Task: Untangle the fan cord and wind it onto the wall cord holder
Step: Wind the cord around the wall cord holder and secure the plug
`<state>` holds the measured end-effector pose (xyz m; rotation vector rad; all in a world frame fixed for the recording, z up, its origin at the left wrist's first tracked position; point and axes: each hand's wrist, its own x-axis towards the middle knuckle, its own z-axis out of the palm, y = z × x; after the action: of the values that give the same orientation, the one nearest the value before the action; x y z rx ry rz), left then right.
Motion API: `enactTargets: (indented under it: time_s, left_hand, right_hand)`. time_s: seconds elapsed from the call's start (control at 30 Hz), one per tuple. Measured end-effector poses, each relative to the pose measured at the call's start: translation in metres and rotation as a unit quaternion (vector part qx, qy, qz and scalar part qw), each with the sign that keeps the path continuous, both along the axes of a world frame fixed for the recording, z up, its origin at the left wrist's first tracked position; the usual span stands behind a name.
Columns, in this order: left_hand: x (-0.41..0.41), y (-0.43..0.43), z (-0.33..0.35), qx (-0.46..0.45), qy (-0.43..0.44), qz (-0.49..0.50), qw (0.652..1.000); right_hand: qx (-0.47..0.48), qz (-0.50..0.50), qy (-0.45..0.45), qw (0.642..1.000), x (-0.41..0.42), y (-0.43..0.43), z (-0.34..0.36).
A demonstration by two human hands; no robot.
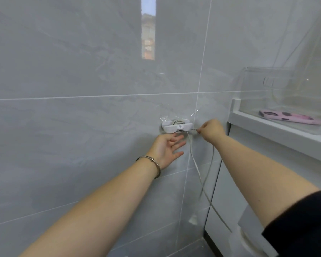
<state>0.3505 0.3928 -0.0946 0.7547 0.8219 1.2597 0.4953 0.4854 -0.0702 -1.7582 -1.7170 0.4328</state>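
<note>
Brightness: moderate and even, cool grey tone across the frame.
Source: bright vertical strip [148,32] at upper centre, lying on the glossy tiled wall [63,71]; window or reflection cannot be told.
Shadows: faint, with soft edges.
Glare: pale streaks across the clear cover [252,84] at upper right.
Blur: fan cord [193,158] smears in its lower run, right of centre.
Distortion: grout lines bow toward the edges; forearms stretch at the bottom.
Focus: centre sharp, lower right corner soft.

Home: grey wall tiles [82,71], white cabinet [252,151]
</note>
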Motion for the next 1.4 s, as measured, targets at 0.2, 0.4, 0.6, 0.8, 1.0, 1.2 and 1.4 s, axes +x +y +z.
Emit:
enactTargets:
  time_s: [0.2, 0.4, 0.6, 0.8, 1.0, 1.2, 1.4]
  left_hand:
    - [-0.012, -0.009, 0.004, 0.014, 0.033, 0.003, 0.999]
    - [-0.017, -0.012, 0.001, 0.036, 0.043, 0.045, 0.997]
    - [-0.022, -0.015, -0.001, 0.037, 0.047, 0.084, 0.995]
    - [-0.033, -0.021, 0.006, 0.032, 0.048, 0.135, 0.989]
    - [-0.035, -0.027, 0.009, 0.027, 0.115, 0.115, 0.986]
    - [-0.013, -0.037, 0.017, 0.046, 0.243, 0.006, 0.969]
    - [0.005, -0.048, 0.026, 0.082, 0.387, -0.047, 0.917]
  right_hand:
    - [0.063, -0.009, -0.070, 0.996, -0.009, -0.002, 0.025]
    - [0.102, -0.060, -0.140, 0.983, -0.004, -0.015, 0.038]
    - [0.093, -0.046, -0.109, 0.989, -0.006, -0.020, 0.050]
    - [-0.081, 0.012, 0.220, 0.972, -0.009, -0.022, 0.075]
    - [-0.203, 0.071, 0.367, 0.905, -0.005, -0.031, 0.092]
    - [-0.236, 0.128, 0.359, 0.894, -0.012, -0.045, 0.104]
    - [-0.226, 0.121, 0.335, 0.907, -0.012, -0.050, 0.097]
